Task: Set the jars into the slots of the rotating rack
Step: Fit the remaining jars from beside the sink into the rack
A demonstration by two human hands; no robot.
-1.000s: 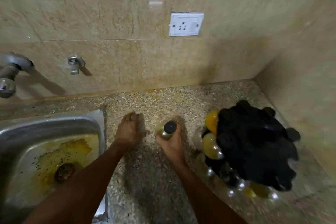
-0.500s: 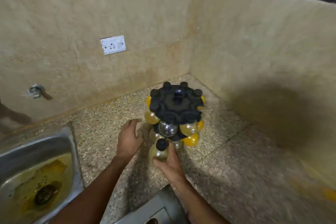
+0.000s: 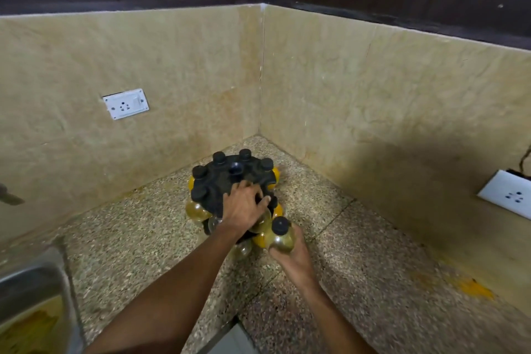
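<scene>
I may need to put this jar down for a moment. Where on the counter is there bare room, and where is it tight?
Bare counter lies between the rack and the sink, and again right of the rack toward the side wall. It is crowded at the rack's near side, where the left hand rests on top and the right hand holds the jar.

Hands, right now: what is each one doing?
Left hand: open, fingers spread on the rack top.
Right hand: gripping a black-capped jar.
</scene>
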